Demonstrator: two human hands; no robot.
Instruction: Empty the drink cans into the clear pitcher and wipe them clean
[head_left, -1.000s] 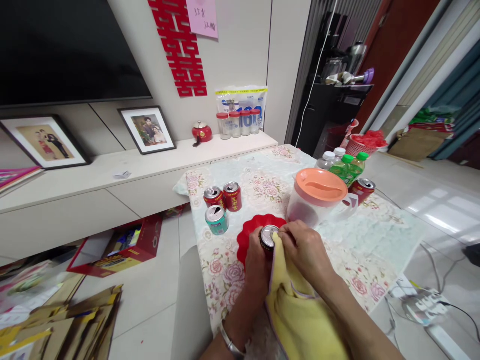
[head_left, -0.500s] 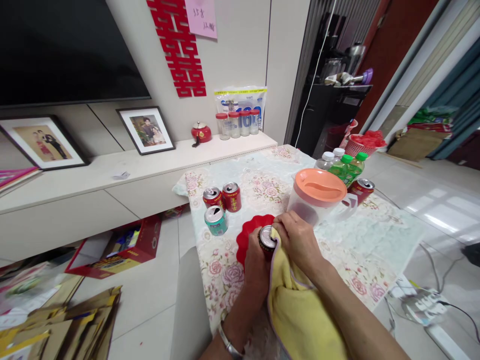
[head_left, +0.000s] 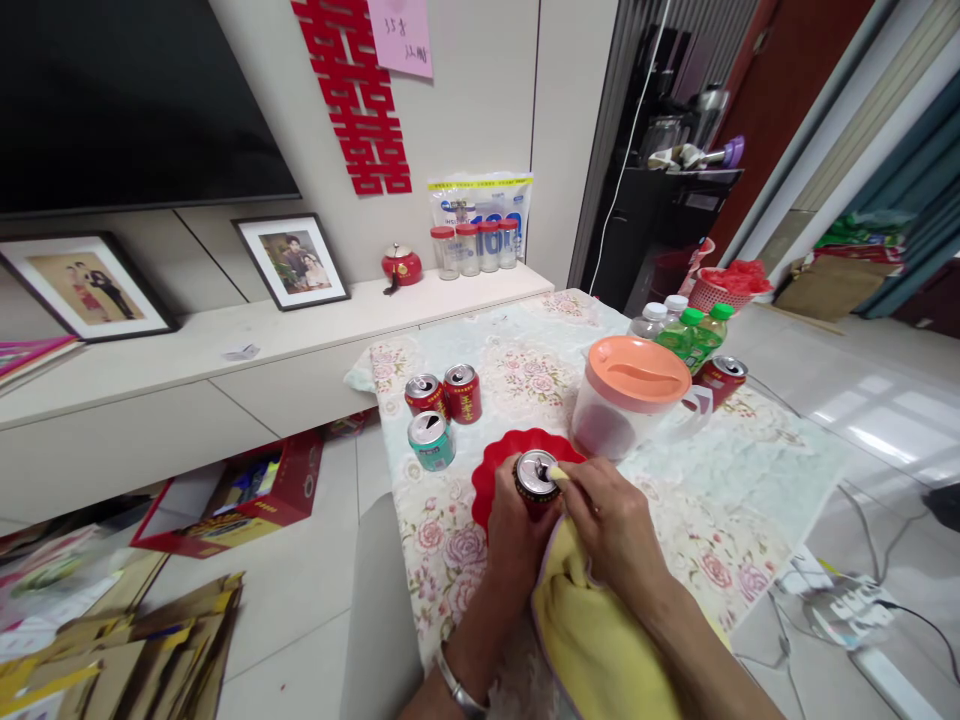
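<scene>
Fingers of left hand point(head_left: 514, 535) wrapped round opened can point(head_left: 529, 481), apparently bracing it upright. Right hand point(head_left: 609, 512) pinching tip of yellow cloth point(head_left: 600, 640) at can's lid, 3 o'clock edge; bulk trailing toward 5 o'clock, likely to spare lid. Red scalloped dish point(head_left: 510, 450) showing beyond can, 9 to 1 o'clock, perhaps for drips; contact hidden. Lidded pitcher point(head_left: 637, 375) at 2 o'clock; three cans point(head_left: 465, 400) at 10, presumably grouped for working room.

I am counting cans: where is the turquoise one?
In the head view, the turquoise can stands left of the red dish, in front of two red cans.
</scene>
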